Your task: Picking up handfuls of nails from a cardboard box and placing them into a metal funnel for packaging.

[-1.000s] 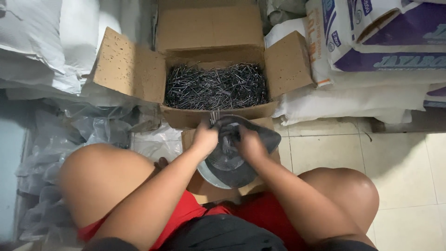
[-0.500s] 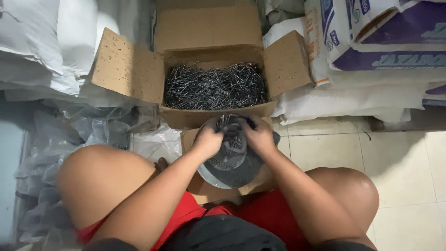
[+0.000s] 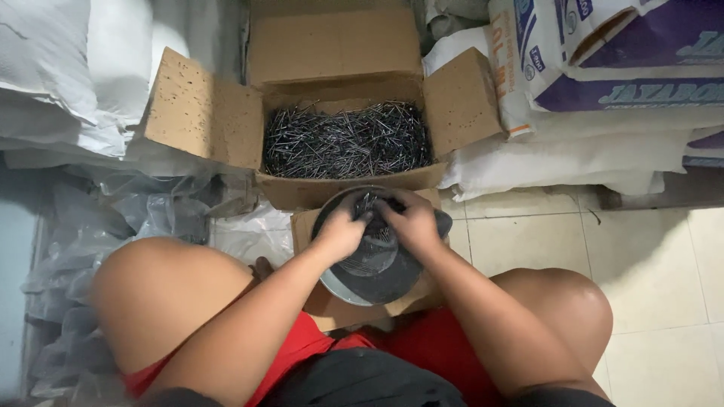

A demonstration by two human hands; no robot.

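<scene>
Sacks (image 3: 90,75), white and stacked, lined the left wall, and printed white-and-purple sacks (image 3: 626,83) filled the upper right above the pale tiled floor (image 3: 664,301). The open cardboard box (image 3: 339,90), flaps spread, stood at centre top, unchanged from the earlier views, with its mass of dark nails (image 3: 347,142) filling the bottom. Crumpled clear plastic (image 3: 151,211) lay to the left of the person's bare knees. The round metal bowl (image 3: 377,256), lined with a dark bag, rested on a cardboard piece between the knees, just below the box's front wall. Compared with a second before, both hands had dropped from the bag's raised edge into the bowl. The left hand (image 3: 341,232) and right hand (image 3: 413,220) were curled, fingertips nearly meeting over a small cluster of nails (image 3: 369,205); whether either hand pinched nails could not be told.
</scene>
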